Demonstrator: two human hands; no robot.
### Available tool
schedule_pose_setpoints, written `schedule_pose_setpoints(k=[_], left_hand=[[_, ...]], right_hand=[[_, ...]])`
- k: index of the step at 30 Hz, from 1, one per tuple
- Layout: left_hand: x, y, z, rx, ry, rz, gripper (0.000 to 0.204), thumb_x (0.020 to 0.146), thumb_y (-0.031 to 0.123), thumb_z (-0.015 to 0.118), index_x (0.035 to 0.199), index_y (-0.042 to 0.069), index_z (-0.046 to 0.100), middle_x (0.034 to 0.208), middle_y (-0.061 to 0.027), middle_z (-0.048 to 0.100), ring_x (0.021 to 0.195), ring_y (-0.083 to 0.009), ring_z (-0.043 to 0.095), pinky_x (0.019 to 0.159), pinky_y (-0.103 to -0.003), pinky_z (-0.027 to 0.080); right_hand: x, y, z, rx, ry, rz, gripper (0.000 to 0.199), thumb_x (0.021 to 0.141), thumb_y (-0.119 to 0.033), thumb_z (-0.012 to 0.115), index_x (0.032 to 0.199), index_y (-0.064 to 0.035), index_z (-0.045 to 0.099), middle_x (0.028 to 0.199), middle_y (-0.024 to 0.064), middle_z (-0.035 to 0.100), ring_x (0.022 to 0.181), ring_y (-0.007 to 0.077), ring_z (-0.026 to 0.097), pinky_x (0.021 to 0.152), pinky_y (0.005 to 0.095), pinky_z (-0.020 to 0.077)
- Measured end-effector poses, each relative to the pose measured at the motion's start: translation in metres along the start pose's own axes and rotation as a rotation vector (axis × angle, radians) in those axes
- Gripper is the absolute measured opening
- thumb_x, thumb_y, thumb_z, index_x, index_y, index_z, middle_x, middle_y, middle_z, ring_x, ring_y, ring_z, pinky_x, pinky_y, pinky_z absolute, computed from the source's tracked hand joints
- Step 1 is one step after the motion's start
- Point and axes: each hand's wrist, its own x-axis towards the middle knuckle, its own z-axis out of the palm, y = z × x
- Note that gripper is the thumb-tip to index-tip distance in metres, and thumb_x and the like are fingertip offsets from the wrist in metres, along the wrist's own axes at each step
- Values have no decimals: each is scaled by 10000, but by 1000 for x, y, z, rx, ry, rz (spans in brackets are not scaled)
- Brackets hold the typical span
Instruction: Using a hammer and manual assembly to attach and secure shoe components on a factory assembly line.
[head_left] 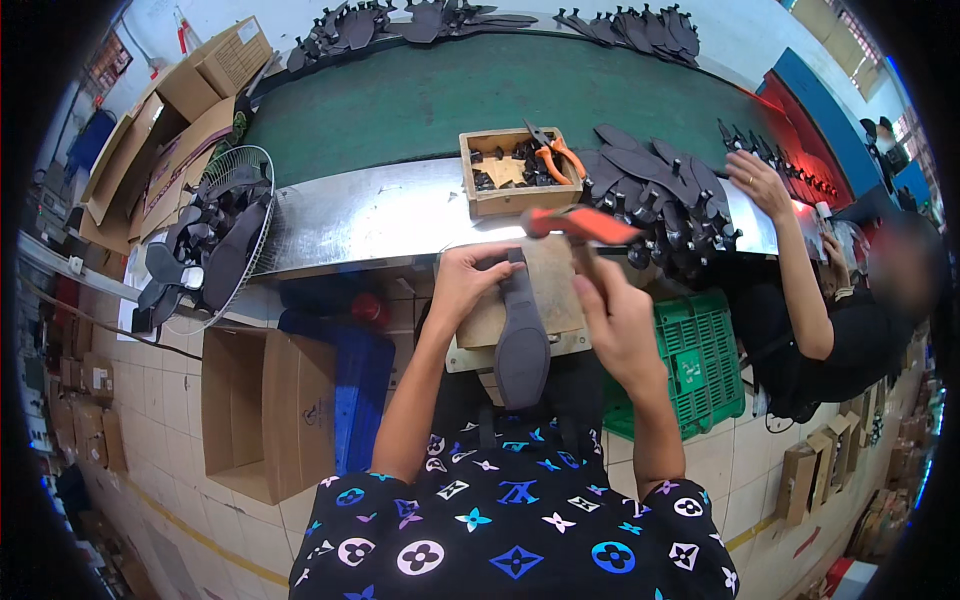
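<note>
A dark shoe sole [522, 350] lies over a wooden block [556, 290] in front of me, its narrow end away from me. My left hand [472, 282] pinches that narrow heel end, where a small piece sits under the fingertips. My right hand [617, 318] is closed round the handle of a hammer with a red head [585, 224], raised above the block and apart from the sole. Just beyond stands a wooden box [512, 203] of small black heel pieces, with orange-handled pliers [551, 152] resting on its corner.
Heaped soles with heels [660, 190] lie right of the box on the metal bench edge. A green conveyor belt [430, 95] runs behind. A wire basket [262, 225] of soles stands left. Below are a cardboard box [300, 415] and green crate [700, 365]. A co-worker's hand [760, 185] reaches in right.
</note>
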Motion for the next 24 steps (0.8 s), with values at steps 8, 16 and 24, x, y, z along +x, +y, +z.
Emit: schedule_pose_setpoints(k=[8, 16, 24], left_hand=[[1, -6, -4, 339, -6, 69, 774, 809, 216, 785, 1428, -22, 386, 1120, -59, 723, 1106, -215, 642, 993, -422, 408], [-8, -3, 1, 879, -19, 67, 1347, 749, 533, 779, 1518, 4, -192, 1414, -38, 569, 1467, -270, 310, 1159, -647, -34], [-3, -5, -4, 826, -127, -28, 1302, 768, 529, 766, 1528, -26, -134, 1461, -36, 519, 1477, -282, 285, 1151, -644, -47]], right_hand=[[-16, 18, 18, -109, 58, -281, 217, 987, -95, 541, 1163, 26, 576, 845, 190, 657, 693, 305, 668, 589, 358, 495], [-30, -33, -35, -86, 136, -213, 241, 1001, -177, 565, 1145, 14, 533, 785, 106, 648, 667, 224, 659, 564, 388, 510], [-5, 3, -6, -167, 51, -260, 306, 948, -91, 608, 1222, 29, 543, 812, 203, 652, 689, 401, 647, 606, 423, 510]])
